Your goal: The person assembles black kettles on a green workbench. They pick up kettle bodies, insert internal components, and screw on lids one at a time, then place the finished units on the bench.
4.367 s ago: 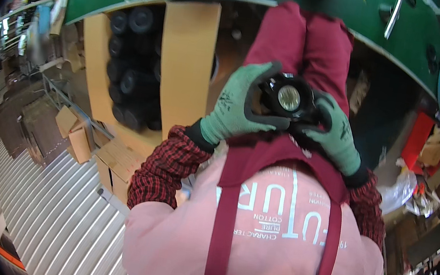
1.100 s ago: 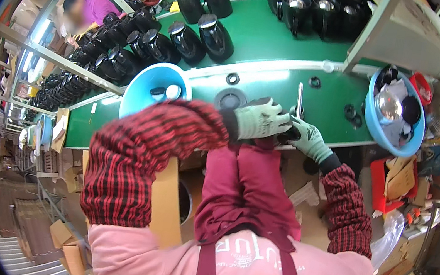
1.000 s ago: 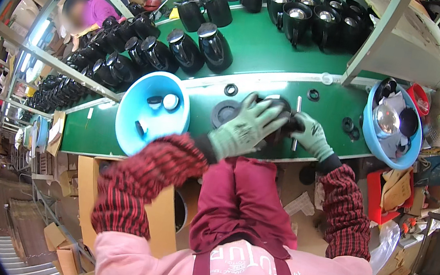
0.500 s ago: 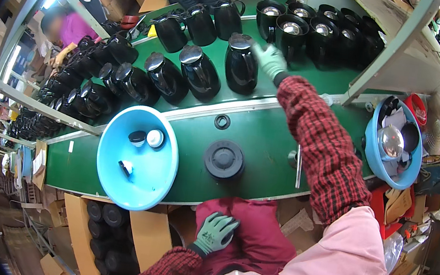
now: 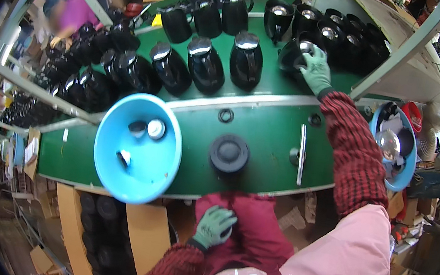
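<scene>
My right hand (image 5: 316, 72), in a green glove, grips the rim of a black jug (image 5: 291, 54) with a shiny inside. That jug leans to the left at the front of a group of open black jugs (image 5: 351, 40). My left hand (image 5: 214, 225), gloved too, rests on my lap with its fingers curled. Something dark shows at its palm, too little to name. Left of the right hand stands a lidded black jug (image 5: 246, 61) with a silvery top. A round dark grey fixture (image 5: 229, 153) and a black ring (image 5: 226, 116) lie on the green bench (image 5: 266, 166).
A light-blue basin (image 5: 138, 182) with a few small caps sits at the left. Another blue basin (image 5: 407, 174) full of parts is at the right. A metal bar (image 5: 301, 154) lies on the bench. A cardboard box (image 5: 147, 234) holds dark parts. A person in purple (image 5: 78, 17) is far left.
My right hand has moved right, from beside the lidded jug to an open jug, which now leans in its grip. My left hand stays on my lap.
</scene>
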Motion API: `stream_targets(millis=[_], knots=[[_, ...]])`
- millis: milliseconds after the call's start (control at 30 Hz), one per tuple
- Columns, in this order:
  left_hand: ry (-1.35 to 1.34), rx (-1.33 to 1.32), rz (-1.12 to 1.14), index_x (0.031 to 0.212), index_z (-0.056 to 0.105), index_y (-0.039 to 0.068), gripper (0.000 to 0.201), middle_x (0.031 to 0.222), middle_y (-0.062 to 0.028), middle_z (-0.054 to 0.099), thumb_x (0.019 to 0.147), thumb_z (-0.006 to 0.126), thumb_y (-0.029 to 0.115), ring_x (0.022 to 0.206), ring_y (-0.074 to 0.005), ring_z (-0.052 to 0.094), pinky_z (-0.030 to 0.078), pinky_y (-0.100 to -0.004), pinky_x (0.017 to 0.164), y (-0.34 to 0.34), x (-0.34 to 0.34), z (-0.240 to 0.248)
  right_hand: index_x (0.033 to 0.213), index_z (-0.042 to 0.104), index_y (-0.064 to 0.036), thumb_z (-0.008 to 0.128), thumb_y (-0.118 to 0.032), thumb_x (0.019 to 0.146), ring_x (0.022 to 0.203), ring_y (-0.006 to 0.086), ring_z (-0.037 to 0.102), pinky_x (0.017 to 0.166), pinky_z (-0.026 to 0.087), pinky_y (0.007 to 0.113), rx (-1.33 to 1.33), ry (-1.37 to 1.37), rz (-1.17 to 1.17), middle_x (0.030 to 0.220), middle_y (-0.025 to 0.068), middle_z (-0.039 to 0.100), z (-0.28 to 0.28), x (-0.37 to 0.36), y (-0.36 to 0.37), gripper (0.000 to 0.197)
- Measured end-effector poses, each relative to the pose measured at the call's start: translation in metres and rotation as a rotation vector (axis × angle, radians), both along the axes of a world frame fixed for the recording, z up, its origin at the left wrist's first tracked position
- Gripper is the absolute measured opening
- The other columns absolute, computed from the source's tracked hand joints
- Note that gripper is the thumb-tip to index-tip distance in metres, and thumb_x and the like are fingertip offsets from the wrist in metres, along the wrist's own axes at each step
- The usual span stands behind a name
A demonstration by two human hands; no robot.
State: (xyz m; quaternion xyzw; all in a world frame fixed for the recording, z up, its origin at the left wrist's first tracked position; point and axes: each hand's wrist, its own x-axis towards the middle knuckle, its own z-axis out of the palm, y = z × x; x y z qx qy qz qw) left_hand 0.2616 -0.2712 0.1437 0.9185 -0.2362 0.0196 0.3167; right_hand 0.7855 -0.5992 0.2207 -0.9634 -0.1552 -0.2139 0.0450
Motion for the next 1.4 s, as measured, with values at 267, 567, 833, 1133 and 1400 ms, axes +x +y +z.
stream_targets(millis=[267, 567, 833, 1133, 1400], knots=[[0.697, -1.498, 0.442, 0.152, 0.050, -0.001, 0.050, 0.143, -0.0105, 0.061, 0.109, 0.064, 0.020, 0.129, -0.0175, 0.061, 0.049, -0.0327, 0.111, -0.063, 0.001, 0.073, 0.130, 0.069, 0.0019, 0.084, -0.005, 0.075, 0.136, 0.0275, 0.058, 0.112, 0.050, 0.038, 1.032, 0.574, 0.292, 0.148, 0.0163, 0.055, 0.094, -0.350, -0.110, 0.057], [0.913, -1.419, 0.013, 0.165, 0.038, 0.006, 0.060, 0.163, -0.0112, 0.048, 0.112, 0.054, 0.029, 0.146, -0.0240, 0.050, 0.039, -0.0389, 0.124, -0.010, -0.148, 0.046, 0.118, 0.070, 0.0010, 0.085, -0.004, 0.081, 0.131, 0.0287, 0.062, 0.115, 0.047, 0.040, 1.026, 1.077, 0.720, 0.137, 0.0168, 0.066, 0.154, -0.501, -0.015, 0.040], [0.739, -1.156, 0.360, 0.167, 0.034, 0.008, 0.070, 0.165, -0.0140, 0.045, 0.106, 0.064, 0.024, 0.150, -0.0270, 0.048, 0.039, -0.0441, 0.125, 0.028, -0.188, 0.100, 0.115, 0.072, -0.0023, 0.072, -0.012, 0.100, 0.118, 0.0306, 0.068, 0.103, 0.052, 0.040, 0.789, 0.955, 0.982, 0.129, 0.0149, 0.070, 0.162, -0.517, 0.077, 0.018], [0.693, -1.041, 0.452, 0.166, 0.036, 0.011, 0.067, 0.165, -0.0131, 0.045, 0.106, 0.064, 0.023, 0.150, -0.0270, 0.047, 0.039, -0.0436, 0.126, 0.035, -0.210, 0.111, 0.164, 0.040, -0.0316, 0.078, -0.073, 0.078, 0.154, 0.0574, 0.025, 0.112, 0.033, 0.077, 0.167, 0.338, 0.229, 0.174, 0.0193, 0.023, 0.032, -0.333, 0.199, 0.104], [0.575, -0.815, 0.469, 0.166, 0.038, 0.013, 0.066, 0.166, -0.0123, 0.045, 0.106, 0.064, 0.023, 0.150, -0.0270, 0.047, 0.038, -0.0433, 0.126, 0.040, -0.208, 0.125, 0.163, 0.042, -0.0372, 0.084, -0.065, 0.074, 0.143, 0.0548, 0.040, 0.115, 0.036, 0.070, 0.072, 0.408, 0.205, 0.166, 0.0213, 0.033, -0.004, -0.313, 0.212, 0.103]])
